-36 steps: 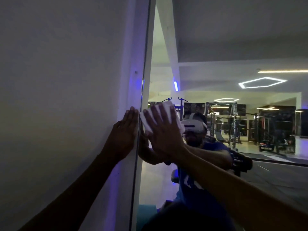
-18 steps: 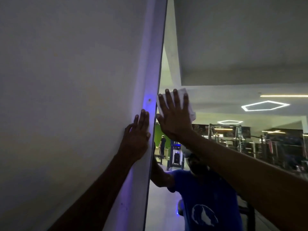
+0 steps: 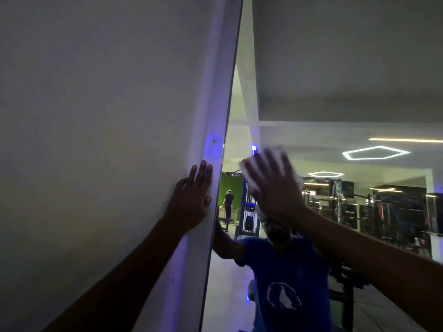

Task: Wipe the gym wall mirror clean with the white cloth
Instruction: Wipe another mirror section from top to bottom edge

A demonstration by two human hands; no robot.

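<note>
now right hand [image 3: 272, 188] blurred, fingers spread flat, pressing white cloth [image 3: 279, 152] on gym wall mirror [image 3: 335, 80] near its left edge, left hand [image 3: 191, 200] flat with straight fingers on white wall [image 3: 96, 116] just left

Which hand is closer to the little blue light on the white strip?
Left. The left hand rests flat on the wall strip, fingertips just below the blue light. The right hand presses the white cloth on the mirror, farther right.

Glossy reflective glass mirror [image 3: 335, 68], soft white cloth [image 3: 279, 150], smooth matt painted wall [image 3: 96, 116]
</note>
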